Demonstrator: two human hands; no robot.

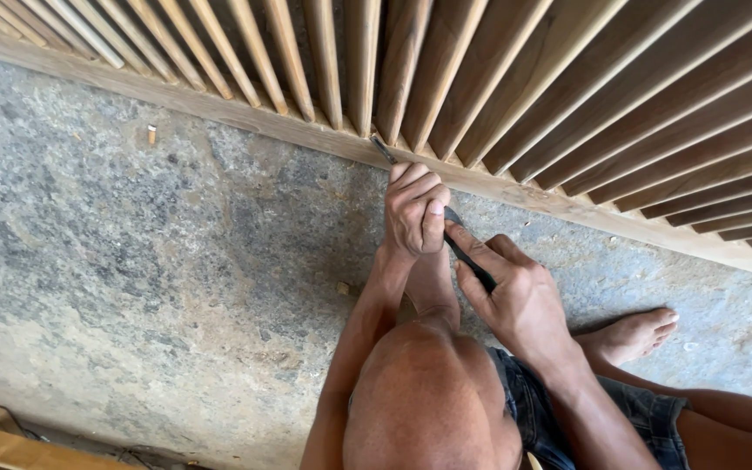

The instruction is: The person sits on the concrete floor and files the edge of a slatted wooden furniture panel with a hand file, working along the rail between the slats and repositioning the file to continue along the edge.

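My left hand (415, 209) is closed in a fist around the upper part of a dark, slender metal tool (467, 257), fingers curled and thumb pressed down along the front. My right hand (515, 296) sits just below and to the right of it — palm against the tool's lower end, index finger laid along the shaft, other fingers loosely curled. The two hands touch at the thumb and fingertip.

The tool runs diagonally; its narrow tip (382, 148) emerges above the left fist and meets the bottom rail (245, 117) of a wooden slatted frame (515, 78), at the foot of one upright slat. The frame stands on a rough grey concrete floor (132, 252).

My knee fills the lower centre of the view, and a bare foot (633, 335) rests on the floor to the right. A small wood chip (151, 134) lies near the rail — well apart from the hands.
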